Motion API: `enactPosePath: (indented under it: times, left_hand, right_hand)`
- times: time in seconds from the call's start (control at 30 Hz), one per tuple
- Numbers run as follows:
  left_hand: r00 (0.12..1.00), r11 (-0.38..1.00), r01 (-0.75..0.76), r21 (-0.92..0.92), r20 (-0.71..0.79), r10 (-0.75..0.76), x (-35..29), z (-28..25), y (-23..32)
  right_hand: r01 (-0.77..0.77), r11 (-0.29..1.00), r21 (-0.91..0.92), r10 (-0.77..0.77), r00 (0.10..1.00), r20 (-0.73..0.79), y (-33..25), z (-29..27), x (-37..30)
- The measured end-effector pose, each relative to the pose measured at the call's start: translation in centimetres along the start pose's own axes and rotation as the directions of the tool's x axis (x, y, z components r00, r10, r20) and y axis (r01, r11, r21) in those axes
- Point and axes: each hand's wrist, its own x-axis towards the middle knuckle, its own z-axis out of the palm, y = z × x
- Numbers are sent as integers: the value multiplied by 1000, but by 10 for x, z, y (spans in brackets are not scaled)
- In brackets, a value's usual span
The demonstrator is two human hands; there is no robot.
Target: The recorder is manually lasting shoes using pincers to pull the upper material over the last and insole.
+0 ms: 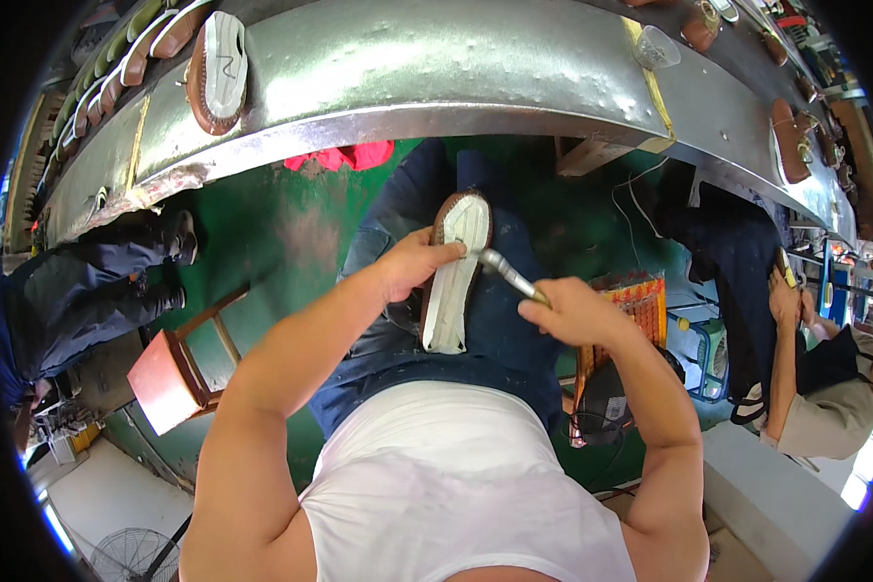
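Observation:
A brown shoe [446, 301] lies upside down across my lap, toe pointing away, its white underside and stitched brown edge facing up. My left hand [415, 264] is closed around its left side, with the thumb on the white underside near the middle. My right hand [574, 310] is closed on the handle of a slim brush [511, 274] with a silvery collar. The brush's tip is at the shoe's right edge, close to my left thumb. Its bristles are too small to make out clearly.
A metal-topped bench [436, 68] runs across the far side. It carries another upturned shoe [220, 73], a row of shoes [131, 58] and a clear plastic cup [656, 48]. A stool [170, 381] stands at left. A co-worker [824, 388] sits at right; another person's legs [87, 286] show at left.

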Motion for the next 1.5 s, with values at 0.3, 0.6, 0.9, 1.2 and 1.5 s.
enactPosePath:
  times: [0.3,0.6,0.9,1.2,1.5]
  left_hand:
    - [999,1000,-2,-4,42,2,6,-5,-9]
    - [932,925,-350,148,159,327,-16,14,-58]
    - [801,791,-572,220,-57,595,10,19,-92]
    - [947,880,-322,348,113,302,-30,16,-104]
    - [937,956,-287,-63,188,294,-81,2,-30]
  right_hand:
    - [189,869,-457,-268,957,-113,-11,50,-5]
    - [21,995,-100,-22,1000,-6,16,53,-14]
    - [31,928,-370,-29,1000,12,0,63,-30]
    - [14,1000,-17,-9,968,250,5,23,-31]
    - [154,926,345,-25,936,-351,20,53,7]
